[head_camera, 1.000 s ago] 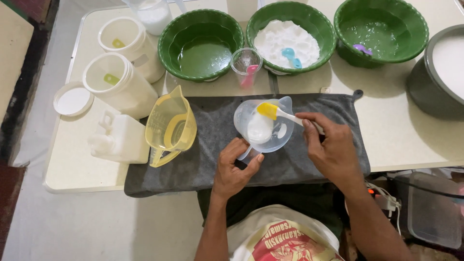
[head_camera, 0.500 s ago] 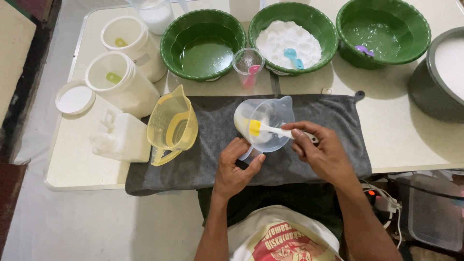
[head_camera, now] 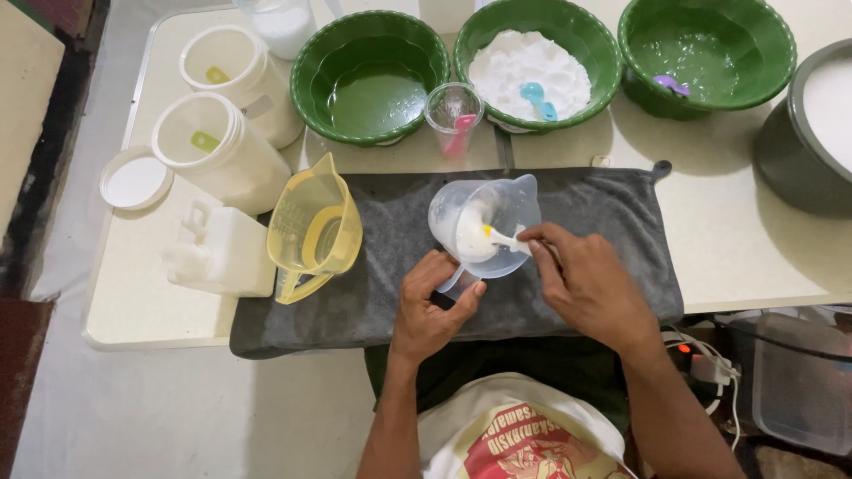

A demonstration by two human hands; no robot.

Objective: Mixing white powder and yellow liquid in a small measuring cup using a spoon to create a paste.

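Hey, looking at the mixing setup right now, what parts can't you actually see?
- Head view: spatula handle, hidden inside the right hand.
- Clear jug handle, covered by the left hand.
- Grey pot, cut off by the right edge.
- Bottle, cut off by the top edge.

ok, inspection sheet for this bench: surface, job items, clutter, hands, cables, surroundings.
Surface: pale table, grey towel across it.
Job's things: clear jug holding white mix; yellow-tipped spatula inside.
Clutter: yellow jug, three green bowls, white tubs, lid, white canister.
Grippers: left hand grips jug handle; right hand holds spatula.
Cables: white leads at table edge.
Surroundings: grey pot, floor.
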